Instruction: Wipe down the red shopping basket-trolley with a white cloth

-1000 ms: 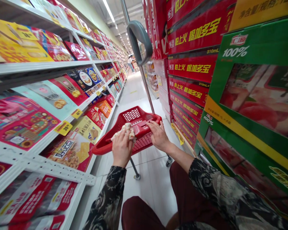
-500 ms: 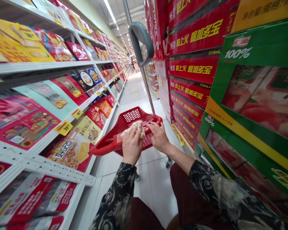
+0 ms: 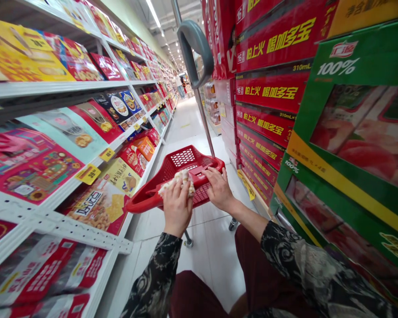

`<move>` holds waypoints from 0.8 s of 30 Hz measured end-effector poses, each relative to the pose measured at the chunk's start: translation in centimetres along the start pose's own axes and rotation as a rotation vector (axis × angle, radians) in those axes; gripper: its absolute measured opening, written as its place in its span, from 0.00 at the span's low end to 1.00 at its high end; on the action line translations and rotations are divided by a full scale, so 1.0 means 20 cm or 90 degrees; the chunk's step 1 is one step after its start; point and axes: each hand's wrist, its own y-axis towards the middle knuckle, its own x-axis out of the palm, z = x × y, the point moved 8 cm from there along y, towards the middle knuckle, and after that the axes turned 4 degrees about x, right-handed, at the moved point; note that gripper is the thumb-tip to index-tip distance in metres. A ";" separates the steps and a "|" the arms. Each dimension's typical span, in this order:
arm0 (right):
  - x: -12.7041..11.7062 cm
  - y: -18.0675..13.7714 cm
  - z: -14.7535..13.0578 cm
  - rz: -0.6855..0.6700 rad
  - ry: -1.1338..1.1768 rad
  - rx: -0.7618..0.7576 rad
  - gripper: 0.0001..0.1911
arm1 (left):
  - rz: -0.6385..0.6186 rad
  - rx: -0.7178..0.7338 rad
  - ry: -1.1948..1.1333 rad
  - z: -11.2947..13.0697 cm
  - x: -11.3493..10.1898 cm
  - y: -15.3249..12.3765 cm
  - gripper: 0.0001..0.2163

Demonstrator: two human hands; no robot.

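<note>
In front of me stands a red plastic shopping basket (image 3: 142, 202) on a wheeled metal frame, with a grey looped handle (image 3: 199, 55) on a tall pole. My left hand (image 3: 178, 207) is closed over a crumpled whitish cloth (image 3: 182, 176) and presses it against the basket's near rim. The fingertips curl over the cloth, which partly hides the rim. My right hand (image 3: 220, 189) grips the same rim farther right, close to the pole, with its fingers bent over the red edge.
Shelves (image 3: 53, 89) of boxed snacks with yellow price tags run along the left. Stacked red drink cartons (image 3: 272, 90) and large green juice boxes (image 3: 348, 132) rise closely on the right. A tiled aisle (image 3: 182, 128) leads away, with a person (image 3: 179, 86) far off.
My left hand has slid the cloth leftward along the basket rim. My right hand keeps its hold on the rim. The view has shifted slightly.
</note>
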 end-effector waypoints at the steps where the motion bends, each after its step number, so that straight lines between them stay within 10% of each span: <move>1: 0.00 0.00 0.00 -0.005 -0.004 -0.002 0.31 | 0.000 0.013 -0.002 0.04 0.01 0.01 0.17; 8: -0.02 0.01 0.02 -0.003 -0.004 -0.014 0.31 | 0.004 -0.081 0.000 -0.24 -0.06 -0.01 0.18; 13: -0.02 0.01 0.04 0.030 0.008 -0.024 0.29 | -0.149 -0.218 0.057 -0.55 -0.08 -0.11 0.18; 24: -0.06 0.09 0.14 -0.047 -0.069 -0.002 0.29 | -0.086 -0.145 0.030 -0.42 -0.07 -0.13 0.17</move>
